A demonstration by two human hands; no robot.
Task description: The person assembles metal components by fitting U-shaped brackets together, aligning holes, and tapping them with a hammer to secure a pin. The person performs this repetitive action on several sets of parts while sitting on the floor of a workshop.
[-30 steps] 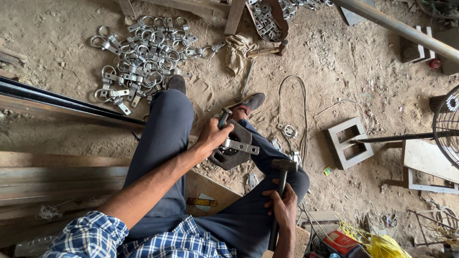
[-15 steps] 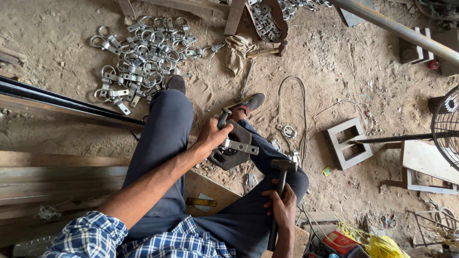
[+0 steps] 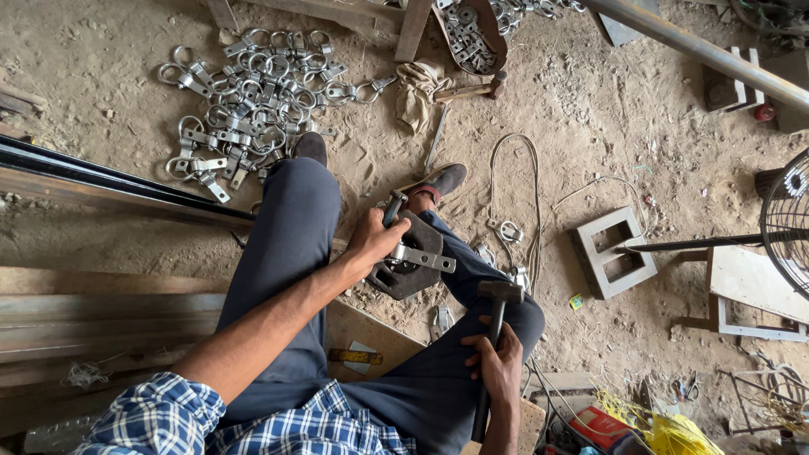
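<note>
Since a second ago almost nothing has shifted: both hands sit where they were, and the hammer head hangs at the same spot above the right knee.

Nearest to me, my right hand (image 3: 497, 364) is clamped around the dark handle of the hammer (image 3: 493, 337), fingers wrapped shut, the hand resting on the right thigh. The handle runs up from the hand, and the steel head points left and right just above the knee.

A little farther out, my left hand (image 3: 372, 243) is closed on a small metal clamp piece (image 3: 419, 256), pressing it down on the dark steel block (image 3: 408, 263) that sits between my legs. The flat silver strap of the piece sticks out to the right, past the fingers, and lies across the top of the block.

Beside the right knee a few loose clamp parts (image 3: 508, 232) lie in the dirt near a looped wire (image 3: 514, 181). A hollow concrete block (image 3: 613, 251) sits well apart to the right.

Beyond my left shoe, a heap of silvery ring clamps (image 3: 249, 97) is spread on the sandy floor. A crumpled rag (image 3: 416, 88) and a second hammer (image 3: 470, 89) lie just beside a wooden leg at the far edge.
</note>
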